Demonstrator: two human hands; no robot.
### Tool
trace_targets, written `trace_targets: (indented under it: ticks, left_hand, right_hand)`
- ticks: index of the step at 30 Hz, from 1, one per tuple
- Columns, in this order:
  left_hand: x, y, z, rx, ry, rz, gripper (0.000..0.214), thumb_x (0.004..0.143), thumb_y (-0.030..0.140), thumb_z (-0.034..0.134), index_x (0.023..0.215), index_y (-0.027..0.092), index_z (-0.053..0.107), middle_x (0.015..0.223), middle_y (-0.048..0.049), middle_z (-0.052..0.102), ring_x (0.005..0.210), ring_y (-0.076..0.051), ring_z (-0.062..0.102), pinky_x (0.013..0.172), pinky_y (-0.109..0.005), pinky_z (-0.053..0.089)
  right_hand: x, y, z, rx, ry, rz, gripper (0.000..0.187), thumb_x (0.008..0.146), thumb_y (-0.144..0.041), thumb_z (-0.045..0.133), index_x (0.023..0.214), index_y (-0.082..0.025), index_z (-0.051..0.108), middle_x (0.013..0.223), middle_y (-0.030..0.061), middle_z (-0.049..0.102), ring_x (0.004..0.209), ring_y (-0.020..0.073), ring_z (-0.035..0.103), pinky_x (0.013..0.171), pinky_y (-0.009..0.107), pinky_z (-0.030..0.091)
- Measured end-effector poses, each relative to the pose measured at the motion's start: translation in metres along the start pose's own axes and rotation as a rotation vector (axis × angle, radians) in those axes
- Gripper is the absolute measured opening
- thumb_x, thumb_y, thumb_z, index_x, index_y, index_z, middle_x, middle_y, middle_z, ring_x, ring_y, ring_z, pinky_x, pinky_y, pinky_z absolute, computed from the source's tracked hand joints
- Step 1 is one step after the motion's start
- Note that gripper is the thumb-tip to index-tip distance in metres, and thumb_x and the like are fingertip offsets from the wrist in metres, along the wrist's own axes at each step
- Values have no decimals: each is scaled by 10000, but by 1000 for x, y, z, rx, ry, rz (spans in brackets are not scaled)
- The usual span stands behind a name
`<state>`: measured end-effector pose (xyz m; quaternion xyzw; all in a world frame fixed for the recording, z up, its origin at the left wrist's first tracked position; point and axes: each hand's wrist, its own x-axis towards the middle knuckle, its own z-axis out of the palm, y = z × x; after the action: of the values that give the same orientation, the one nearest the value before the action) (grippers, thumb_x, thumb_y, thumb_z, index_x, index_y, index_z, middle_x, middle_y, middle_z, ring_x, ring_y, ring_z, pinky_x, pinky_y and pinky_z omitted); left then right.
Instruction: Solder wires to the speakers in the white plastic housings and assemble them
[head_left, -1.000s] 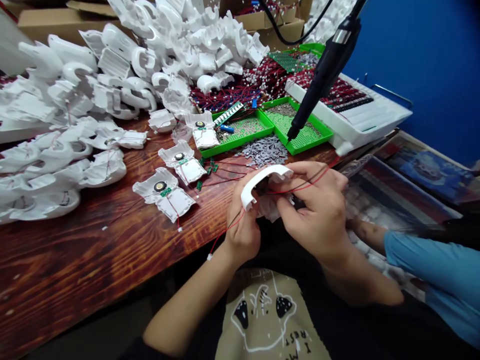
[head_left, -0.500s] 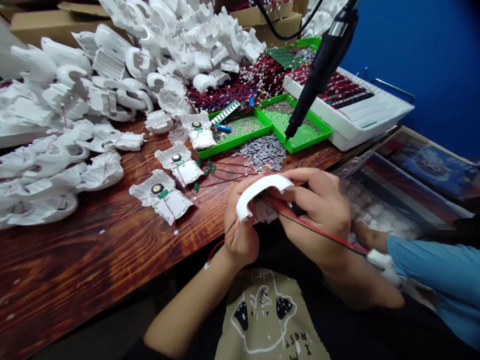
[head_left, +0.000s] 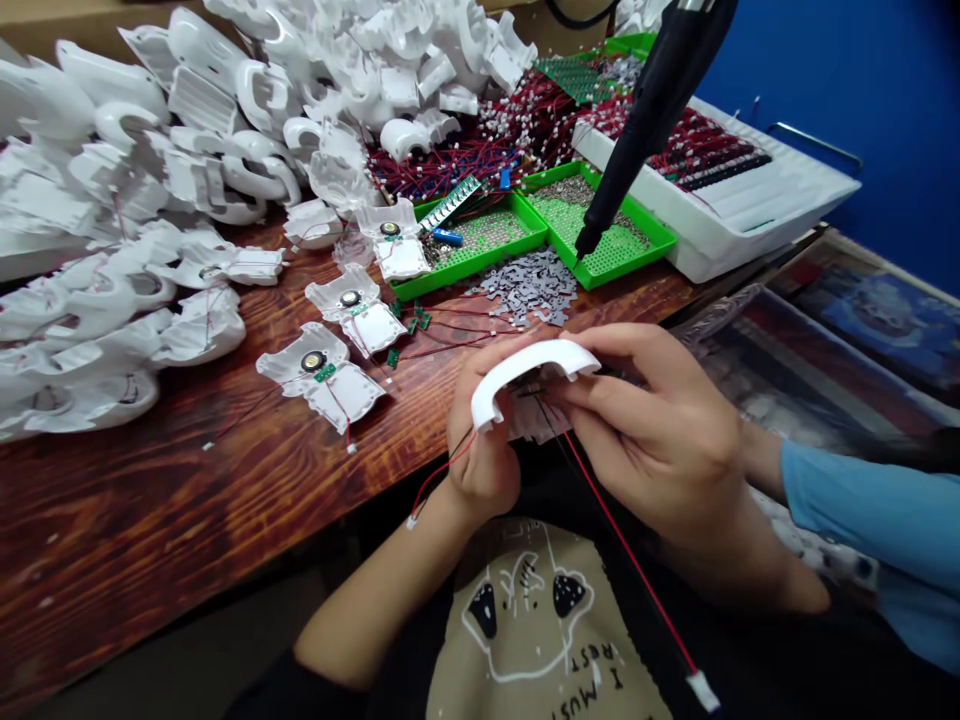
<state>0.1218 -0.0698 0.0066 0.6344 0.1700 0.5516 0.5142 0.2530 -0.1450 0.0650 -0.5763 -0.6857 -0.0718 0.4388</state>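
White plastic housing [head_left: 525, 368], red + black wires [head_left: 638, 570]. Bright green trays [head_left: 469, 265], reddish-brown table w/ swirly wood grain [head_left: 150, 480], deep blue wall [head_left: 840, 100], lt-blue sleeve [head_left: 847, 500], beige shirt panel [head_left: 517, 690] w/ white line drawing, black patches.

The varnished reddish-brown wooden table [head_left: 150, 480] is heaped at the left with white plastic housings [head_left: 97, 330]. Three open wired housings [head_left: 321, 380] lie in a row beside them, near grey metal stampings [head_left: 525, 287], two green trays [head_left: 469, 268] and a white plastic tray [head_left: 720, 225].
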Motion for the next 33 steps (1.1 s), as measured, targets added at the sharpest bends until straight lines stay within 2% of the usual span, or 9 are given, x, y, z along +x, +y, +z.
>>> trace_targets:
  ticks: [3,6,8,12,16,21,30,33]
  left_hand:
    - [2,1,0,0,1,10,350,1070,388,403,1297,247,629,1306,-69,689,1199,-228,662,1046,-376,540]
    - [3,-1,-4,50,-24,48,387,1064,441,395,1301,227,613,1291,-93,692,1179,-259,670,1035,-423,545]
    - [3,-3,-6,85,-45,68,406,1060,466,391,1290,216,613,1283,-107,687,1177,-270,668,1040,-438,540]
    - [4,-4,-7,104,-39,52,384,1055,433,405,1262,213,641,1259,-111,688,1161,-268,666,1018,-427,551]
    - [4,-2,-6,115,-18,51,348,1046,408,439,1240,229,666,1243,-83,701,1142,-255,672,1005,-401,564]
    - [3,-3,-6,66,-10,30,330,1060,376,431,1254,230,654,1252,-60,693,1155,-234,668,1018,-371,556]
    - [1,-8,-9,101,-2,41,366,1058,405,413,1250,208,656,1234,-94,684,1139,-245,650,1007,-378,526]
    - [1,-9,-8,113,6,58,371,1064,409,395,1262,209,637,1229,-101,677,1133,-247,650,997,-383,521]
  right_hand:
    - [0,2,-3,12,-53,-47,235,853,-65,641,1031,-210,693,1228,120,636,1142,209,653,965,374,609]
    - [1,4,-5,-5,-124,-30,247,860,-70,617,1013,-252,685,1338,109,582,1261,250,602,1034,424,590]
    - [2,5,-5,-19,-142,-6,227,862,-78,608,977,-259,683,1335,98,581,1276,261,591,1048,441,582]
    - [3,3,-2,-47,-105,28,181,867,-100,597,933,-251,673,1206,90,637,1151,232,641,962,413,601]
    - [3,-4,4,-57,-56,94,222,881,-79,566,922,-268,676,1136,74,674,1031,200,672,901,382,603]
    - [-1,-6,12,-29,25,120,277,869,-51,573,954,-285,694,1145,69,701,1043,210,688,931,388,597]
    - [-6,3,22,17,76,103,242,854,-66,602,977,-226,735,1122,95,720,997,224,707,866,402,612]
    - [-6,5,23,32,73,109,257,864,-63,597,995,-228,744,1125,96,724,1015,213,711,894,387,616]
